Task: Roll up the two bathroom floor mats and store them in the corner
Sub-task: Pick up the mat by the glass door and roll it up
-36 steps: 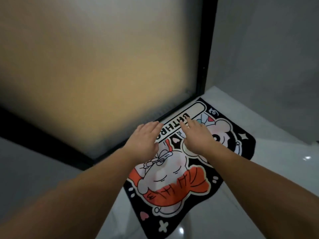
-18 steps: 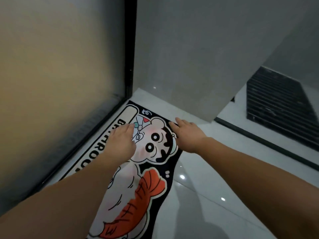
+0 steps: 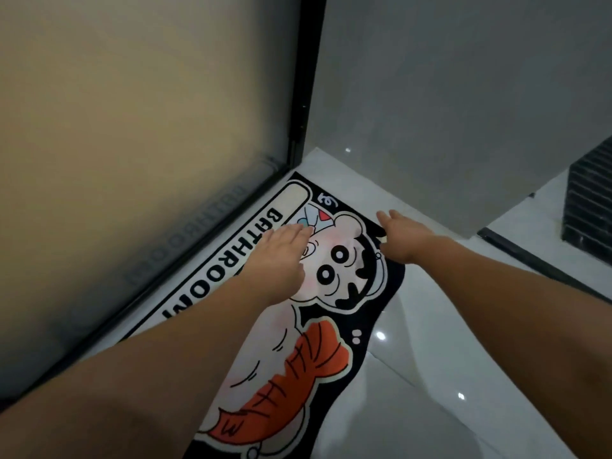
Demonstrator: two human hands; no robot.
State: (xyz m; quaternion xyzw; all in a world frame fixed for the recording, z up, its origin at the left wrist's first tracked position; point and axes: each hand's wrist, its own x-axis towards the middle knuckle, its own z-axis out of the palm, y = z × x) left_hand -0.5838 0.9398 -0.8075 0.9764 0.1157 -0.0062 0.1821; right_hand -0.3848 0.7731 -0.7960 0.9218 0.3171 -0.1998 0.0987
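Observation:
A black bathroom mat [image 3: 334, 342] with a cartoon figure, an orange shape and the word BATHROOM lies flat on the white floor along the glass door. My left hand [image 3: 281, 251] rests palm down on the mat's far part, fingers stretched out, over the cartoon face. My right hand [image 3: 402, 236] is spread flat at the mat's far right edge, fingers pointing at the corner. Neither hand grips anything. Only this one mat is fully in view.
A frosted glass door [image 3: 142, 144] with a black frame runs along the left. A grey wall [image 3: 457, 94] meets it at the corner ahead. A dark ribbed mat [image 3: 589, 207] lies beyond a black floor strip at the far right. Glossy white tiles [image 3: 430, 392] lie to the right.
The view has swung right and closer to the mat's far end. Both hands have slid along the mat toward the corner, the right hand now at its right edge.

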